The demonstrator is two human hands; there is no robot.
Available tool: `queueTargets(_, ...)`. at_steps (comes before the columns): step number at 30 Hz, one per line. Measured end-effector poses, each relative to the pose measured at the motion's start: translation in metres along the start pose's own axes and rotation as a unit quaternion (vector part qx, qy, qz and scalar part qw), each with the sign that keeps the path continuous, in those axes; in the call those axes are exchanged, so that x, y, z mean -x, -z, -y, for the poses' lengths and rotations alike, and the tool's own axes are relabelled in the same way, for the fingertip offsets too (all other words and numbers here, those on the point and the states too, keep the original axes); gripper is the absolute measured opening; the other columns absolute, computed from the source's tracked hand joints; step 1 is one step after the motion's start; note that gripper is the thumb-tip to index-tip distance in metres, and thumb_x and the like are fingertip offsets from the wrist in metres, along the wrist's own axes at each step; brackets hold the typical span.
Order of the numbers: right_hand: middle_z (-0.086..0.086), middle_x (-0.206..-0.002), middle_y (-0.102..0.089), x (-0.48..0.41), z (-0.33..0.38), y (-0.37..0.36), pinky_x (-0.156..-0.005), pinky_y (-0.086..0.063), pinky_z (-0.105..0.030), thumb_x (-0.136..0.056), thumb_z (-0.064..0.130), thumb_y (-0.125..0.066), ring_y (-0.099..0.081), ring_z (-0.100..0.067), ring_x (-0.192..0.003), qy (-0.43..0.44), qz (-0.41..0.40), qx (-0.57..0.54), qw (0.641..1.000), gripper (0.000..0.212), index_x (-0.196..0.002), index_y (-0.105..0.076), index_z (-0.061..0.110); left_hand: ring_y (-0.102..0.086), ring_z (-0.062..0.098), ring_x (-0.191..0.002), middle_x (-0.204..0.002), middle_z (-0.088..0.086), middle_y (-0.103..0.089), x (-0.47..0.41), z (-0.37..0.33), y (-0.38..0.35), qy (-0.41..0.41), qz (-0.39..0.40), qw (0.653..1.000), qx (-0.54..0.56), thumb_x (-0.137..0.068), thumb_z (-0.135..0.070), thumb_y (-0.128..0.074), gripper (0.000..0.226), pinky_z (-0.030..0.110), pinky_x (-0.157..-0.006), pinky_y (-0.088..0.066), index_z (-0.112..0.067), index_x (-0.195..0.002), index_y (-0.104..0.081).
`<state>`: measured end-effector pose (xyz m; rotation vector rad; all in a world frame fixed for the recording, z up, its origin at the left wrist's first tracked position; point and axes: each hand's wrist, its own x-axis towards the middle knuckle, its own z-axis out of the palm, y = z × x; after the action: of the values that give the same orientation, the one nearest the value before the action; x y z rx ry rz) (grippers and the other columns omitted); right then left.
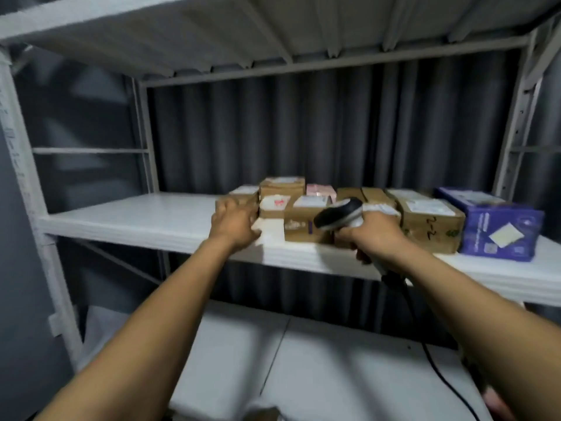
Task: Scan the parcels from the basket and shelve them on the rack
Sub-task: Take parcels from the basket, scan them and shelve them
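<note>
My left hand (235, 221) reaches onto the white rack shelf (136, 221) and holds a small brown parcel (239, 198) at the left end of a row of parcels. A white flat parcel (271, 229) lies just right of that hand. My right hand (372, 235) grips a black and white barcode scanner (340, 217), whose head points left over the row. Its black cable (437, 369) hangs down to the lower right. Brown cardboard parcels (431, 220) and a purple box (501, 229) fill the shelf's right half.
Grey metal uprights (27, 189) frame the rack, with another shelf (273, 28) overhead. A dark curtain (303, 132) hangs behind. Below the shelf lies a white surface (349, 369). The shelf's left half is bare.
</note>
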<state>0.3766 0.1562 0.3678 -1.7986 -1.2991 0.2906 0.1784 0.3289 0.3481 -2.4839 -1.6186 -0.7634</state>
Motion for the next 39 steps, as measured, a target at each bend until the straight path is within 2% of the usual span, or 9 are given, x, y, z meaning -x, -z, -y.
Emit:
queueTargets(4, -0.011, -0.062, -0.059, 0.05, -0.017, 0.004, -0.033, -0.035, -0.015, -0.084, 0.015, -0.067, -0.049, -0.019, -0.041, -0.02, 0.003, -0.025, 0.999, 0.016, -0.074, -0.062, 0.005, -0.024, 0.035, -0.137, -0.149, 0.015, -0.032, 0.057, -0.018, -0.001, -0.041, 0.033, 0.999, -0.004, -0.088, -0.04, -0.061, 0.055, 0.039, -0.109, -0.03, -0.028, -0.14, -0.046)
queueTargets(9, -0.013, -0.065, -0.064, 0.106, -0.057, -0.014, -0.051, -0.048, -0.031, -0.08, 0.023, -0.069, -0.056, -0.022, -0.048, -0.044, 0.051, 0.042, 0.997, 0.019, -0.075, -0.066, 0.005, -0.03, 0.033, -0.134, -0.147, 0.011, -0.036, 0.135, -0.022, -0.04, -0.075, 0.096, 0.993, -0.009, -0.089, -0.038, -0.06, 0.046, 0.042, -0.109, -0.034, -0.026, -0.134, -0.054)
queueTargets(18, -0.009, -0.069, -0.067, 0.191, -0.122, -0.073, -0.04, -0.046, -0.024, -0.082, 0.022, -0.07, -0.058, -0.019, -0.044, -0.102, 0.138, 0.044, 0.984, 0.017, -0.082, -0.065, 0.006, -0.036, 0.029, -0.132, -0.144, 0.008, -0.04, 0.26, 0.002, -0.14, -0.061, 0.24, 0.968, -0.026, -0.092, -0.039, -0.054, 0.047, 0.038, -0.104, -0.038, -0.025, -0.137, -0.05)
queueTargets(21, -0.011, -0.08, -0.068, 0.2, -0.14, -0.094, -0.048, -0.049, -0.028, -0.082, 0.026, -0.07, -0.06, -0.022, -0.053, -0.122, 0.149, 0.042, 0.98, 0.02, -0.084, -0.062, 0.008, -0.04, 0.031, -0.127, -0.14, 0.009, -0.043, 0.286, 0.017, -0.173, -0.038, 0.282, 0.958, -0.032, -0.094, -0.038, -0.048, 0.046, 0.038, -0.101, -0.041, -0.022, -0.137, -0.048)
queueTargets(26, -0.006, -0.078, -0.066, 0.204, -0.163, -0.127, -0.066, -0.055, -0.035, -0.081, 0.029, -0.07, -0.062, -0.022, -0.066, -0.151, 0.157, 0.057, 0.974, 0.019, -0.075, -0.056, 0.017, -0.04, 0.033, -0.127, -0.139, 0.012, -0.043, 0.309, 0.04, -0.226, -0.002, 0.348, 0.935, -0.065, -0.094, -0.045, -0.049, 0.054, 0.039, -0.099, -0.041, -0.014, -0.139, -0.043)
queueTargets(29, -0.003, -0.08, -0.06, 0.205, -0.177, -0.143, -0.068, -0.046, -0.03, -0.082, 0.034, -0.07, -0.059, -0.023, -0.076, -0.159, 0.168, 0.094, 0.968, 0.024, -0.083, -0.06, 0.012, -0.041, 0.033, -0.126, -0.137, 0.012, -0.044, 0.318, 0.052, -0.258, 0.012, 0.372, 0.926, -0.064, -0.094, -0.05, -0.048, 0.053, 0.04, -0.099, -0.041, -0.014, -0.133, -0.045)
queueTargets(31, -0.004, -0.079, -0.055, 0.206, -0.186, -0.154, -0.066, -0.036, -0.028, -0.086, 0.035, -0.067, -0.055, -0.023, -0.079, -0.16, 0.183, 0.12, 0.962, 0.025, -0.084, -0.058, 0.011, -0.041, 0.032, -0.126, -0.138, 0.013, -0.043, 0.32, 0.059, -0.277, 0.015, 0.378, 0.924, -0.058, -0.095, -0.05, -0.047, 0.054, 0.039, -0.099, -0.041, -0.013, -0.133, -0.042)
queueTargets(36, 0.0, -0.069, -0.05, 0.201, -0.201, -0.175, -0.06, -0.032, -0.029, -0.088, 0.031, -0.062, -0.051, -0.02, -0.076, -0.189, 0.196, 0.144, 0.951, 0.025, -0.075, -0.049, 0.014, -0.036, 0.037, -0.13, -0.149, 0.019, -0.029, 0.324, 0.074, -0.313, 0.059, 0.378, 0.924, -0.008, -0.095, -0.052, -0.045, 0.075, 0.04, -0.1, -0.037, -0.008, -0.149, -0.017)
queueTargets(39, 0.001, -0.068, -0.049, 0.198, -0.202, -0.186, -0.056, -0.032, -0.03, -0.089, 0.029, -0.062, -0.049, -0.019, -0.072, -0.188, 0.197, 0.14, 0.952, 0.026, -0.076, -0.049, 0.012, -0.034, 0.041, -0.13, -0.15, 0.024, -0.024, 0.328, 0.082, -0.325, 0.1, 0.36, 0.927, 0.033, -0.092, -0.056, -0.048, 0.081, 0.042, -0.1, -0.038, -0.018, -0.153, -0.009)
